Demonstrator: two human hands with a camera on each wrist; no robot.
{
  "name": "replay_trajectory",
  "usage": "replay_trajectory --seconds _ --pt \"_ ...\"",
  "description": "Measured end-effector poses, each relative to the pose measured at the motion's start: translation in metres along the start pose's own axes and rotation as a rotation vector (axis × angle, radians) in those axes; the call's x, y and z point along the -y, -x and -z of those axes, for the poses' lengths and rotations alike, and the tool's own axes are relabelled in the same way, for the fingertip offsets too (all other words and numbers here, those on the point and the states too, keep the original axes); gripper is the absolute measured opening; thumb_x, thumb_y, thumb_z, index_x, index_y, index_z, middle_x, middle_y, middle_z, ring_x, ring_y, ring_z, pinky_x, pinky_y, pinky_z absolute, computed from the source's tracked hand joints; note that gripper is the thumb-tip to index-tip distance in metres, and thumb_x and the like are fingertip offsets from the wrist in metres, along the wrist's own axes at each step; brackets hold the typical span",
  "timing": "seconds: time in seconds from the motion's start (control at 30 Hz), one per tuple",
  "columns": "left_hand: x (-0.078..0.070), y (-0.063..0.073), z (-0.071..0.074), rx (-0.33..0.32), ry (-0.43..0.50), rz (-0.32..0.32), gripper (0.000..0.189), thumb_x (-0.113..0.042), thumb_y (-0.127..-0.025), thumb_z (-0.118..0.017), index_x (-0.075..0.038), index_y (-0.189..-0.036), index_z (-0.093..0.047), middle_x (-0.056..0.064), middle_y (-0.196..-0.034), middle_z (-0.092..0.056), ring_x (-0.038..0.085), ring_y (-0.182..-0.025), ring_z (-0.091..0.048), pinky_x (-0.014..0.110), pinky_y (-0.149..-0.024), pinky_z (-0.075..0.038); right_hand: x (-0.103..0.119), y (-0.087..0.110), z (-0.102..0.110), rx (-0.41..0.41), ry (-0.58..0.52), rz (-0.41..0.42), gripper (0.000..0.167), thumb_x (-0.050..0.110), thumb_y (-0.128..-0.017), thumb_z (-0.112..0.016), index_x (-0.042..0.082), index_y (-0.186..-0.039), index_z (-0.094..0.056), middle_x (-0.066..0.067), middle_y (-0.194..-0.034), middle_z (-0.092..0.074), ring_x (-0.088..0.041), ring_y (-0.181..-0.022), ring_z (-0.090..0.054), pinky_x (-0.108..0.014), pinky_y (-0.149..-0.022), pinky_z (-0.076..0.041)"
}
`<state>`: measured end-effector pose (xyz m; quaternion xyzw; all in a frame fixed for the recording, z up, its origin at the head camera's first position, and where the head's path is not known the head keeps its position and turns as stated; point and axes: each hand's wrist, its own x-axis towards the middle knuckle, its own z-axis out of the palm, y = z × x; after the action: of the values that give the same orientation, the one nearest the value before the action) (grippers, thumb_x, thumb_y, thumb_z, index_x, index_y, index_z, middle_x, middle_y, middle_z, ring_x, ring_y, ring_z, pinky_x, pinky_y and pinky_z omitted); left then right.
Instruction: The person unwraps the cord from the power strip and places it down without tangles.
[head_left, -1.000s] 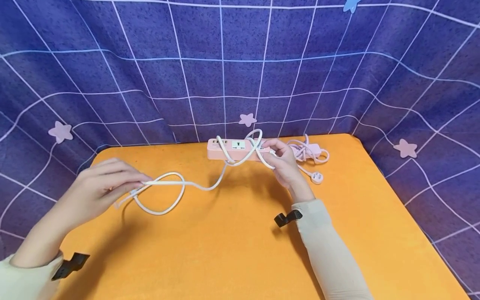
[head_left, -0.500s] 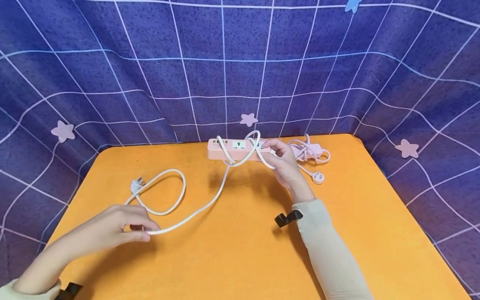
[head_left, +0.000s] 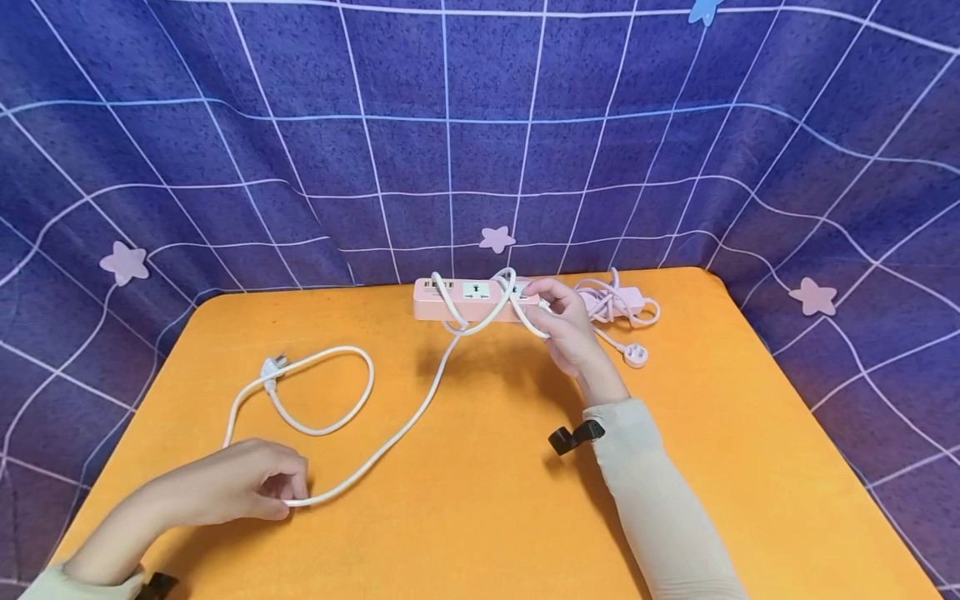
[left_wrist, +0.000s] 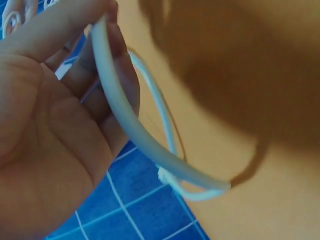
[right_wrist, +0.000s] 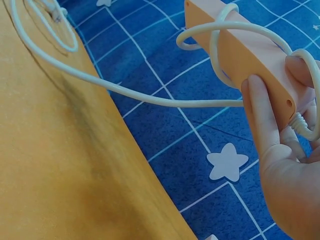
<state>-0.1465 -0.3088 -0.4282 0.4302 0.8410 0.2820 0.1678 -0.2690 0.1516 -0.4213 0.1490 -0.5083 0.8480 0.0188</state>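
A pink power strip [head_left: 465, 299] is held a little above the far middle of the orange table [head_left: 487, 500], with its white cord [head_left: 397, 429] looped round it. My right hand [head_left: 566, 327] grips the strip's right end; the right wrist view shows my fingers [right_wrist: 265, 120] round the pink body [right_wrist: 245, 55]. The cord runs left and down to my left hand [head_left: 251, 487], which pinches it near the table's front left. In the left wrist view the cord [left_wrist: 130, 130] crosses my fingers [left_wrist: 65, 35]. The cord's plug [head_left: 272, 367] lies on the table beyond a loose loop.
A second pale pink strip with its own bundled cord [head_left: 618, 302] and round plug [head_left: 637, 356] lies at the back right of the table. A purple grid cloth with stars [head_left: 495, 239] hangs close behind and on both sides.
My left hand has slid along the cord toward the table's front left, away from the plug, which now lies free on the table. The right hand and strip have hardly moved.
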Motion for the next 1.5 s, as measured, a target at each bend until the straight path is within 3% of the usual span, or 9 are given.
replay_trajectory --seconds 0.1,0.4,0.5,0.57,0.77,0.87,1.0,1.2,1.5 --pt "0.002 -0.004 -0.006 0.021 -0.037 0.033 0.037 -0.008 -0.074 -0.089 -0.033 -0.087 -0.065 -0.024 -0.078 -0.056 -0.007 -0.072 -0.052 0.016 -0.061 -0.045 0.000 0.001 0.000 -0.003 -0.003 -0.003 0.030 -0.014 -0.087 -0.062 0.013 -0.097 -0.071 -0.001 -0.100 -0.071 -0.012 -0.087 -0.066 -0.021 -0.076 -0.059" --pt "0.000 -0.009 -0.011 0.080 0.025 0.175 0.036 -0.015 -0.072 -0.092 -0.027 -0.086 -0.061 -0.020 -0.075 -0.056 -0.006 -0.068 -0.051 0.019 -0.060 -0.044 0.002 0.001 0.000 -0.007 -0.008 -0.003 0.033 -0.016 -0.088 -0.059 0.013 -0.097 -0.071 0.000 -0.102 -0.071 -0.012 -0.089 -0.067 -0.022 -0.076 -0.060" --pt "0.000 -0.009 -0.009 0.096 0.042 0.185 0.035 -0.023 -0.073 -0.093 -0.027 -0.089 -0.062 -0.019 -0.075 -0.058 -0.006 -0.069 -0.052 0.019 -0.061 -0.044 0.002 0.000 -0.001 -0.005 -0.012 -0.004 0.033 -0.016 -0.087 -0.059 0.012 -0.098 -0.071 -0.001 -0.102 -0.071 -0.012 -0.088 -0.068 -0.023 -0.077 -0.061" --pt "0.000 -0.011 -0.007 0.087 0.027 0.158 0.032 -0.029 -0.078 -0.092 -0.027 -0.093 -0.064 -0.020 -0.076 -0.058 -0.006 -0.069 -0.052 0.019 -0.062 -0.044 0.002 0.000 -0.001 -0.002 -0.014 -0.002 0.033 -0.016 -0.087 -0.059 0.012 -0.098 -0.071 -0.001 -0.102 -0.070 -0.012 -0.088 -0.068 -0.024 -0.078 -0.062" --pt "-0.008 -0.027 0.005 -0.051 -0.176 0.067 0.021 -0.037 -0.090 -0.085 -0.031 -0.103 -0.070 -0.027 -0.081 -0.056 -0.007 -0.073 -0.053 0.020 -0.064 -0.046 0.002 0.000 0.000 -0.003 -0.003 0.003 0.033 -0.016 -0.088 -0.059 0.013 -0.097 -0.071 -0.001 -0.102 -0.071 -0.012 -0.088 -0.067 -0.023 -0.077 -0.061" --pt "-0.013 -0.040 0.012 -0.153 -0.284 0.091 0.019 -0.032 -0.091 -0.086 -0.031 -0.103 -0.071 -0.028 -0.085 -0.058 -0.006 -0.077 -0.057 0.021 -0.066 -0.049 0.002 0.000 0.000 -0.003 0.002 0.000 0.033 -0.016 -0.089 -0.060 0.013 -0.096 -0.071 0.000 -0.100 -0.071 -0.012 -0.088 -0.066 -0.022 -0.075 -0.059" --pt "-0.021 -0.061 0.021 -0.271 -0.341 0.125 0.020 -0.025 -0.091 -0.086 -0.030 -0.106 -0.073 -0.023 -0.093 -0.067 -0.001 -0.085 -0.064 0.025 -0.070 -0.055 0.002 0.000 0.001 -0.002 -0.001 0.001 0.033 -0.016 -0.088 -0.060 0.013 -0.097 -0.071 0.000 -0.101 -0.071 -0.012 -0.088 -0.066 -0.021 -0.075 -0.059" --pt "-0.031 -0.095 0.032 -0.357 -0.299 0.126 0.016 -0.021 -0.096 -0.080 -0.024 -0.111 -0.074 -0.011 -0.102 -0.074 0.008 -0.092 -0.069 0.033 -0.077 -0.057 0.002 0.001 0.002 0.011 0.000 0.013 0.028 -0.013 -0.088 -0.064 0.013 -0.097 -0.072 -0.001 -0.101 -0.070 -0.012 -0.087 -0.066 -0.021 -0.075 -0.059" --pt "-0.036 -0.136 0.039 -0.459 -0.112 0.272 0.017 -0.023 -0.100 -0.077 -0.018 -0.116 -0.075 -0.007 -0.103 -0.076 0.012 -0.094 -0.071 0.039 -0.081 -0.058 0.002 0.000 0.003 0.017 0.003 0.028 0.025 -0.011 -0.089 -0.066 0.012 -0.097 -0.073 -0.002 -0.100 -0.068 -0.014 -0.087 -0.064 -0.020 -0.077 -0.058"
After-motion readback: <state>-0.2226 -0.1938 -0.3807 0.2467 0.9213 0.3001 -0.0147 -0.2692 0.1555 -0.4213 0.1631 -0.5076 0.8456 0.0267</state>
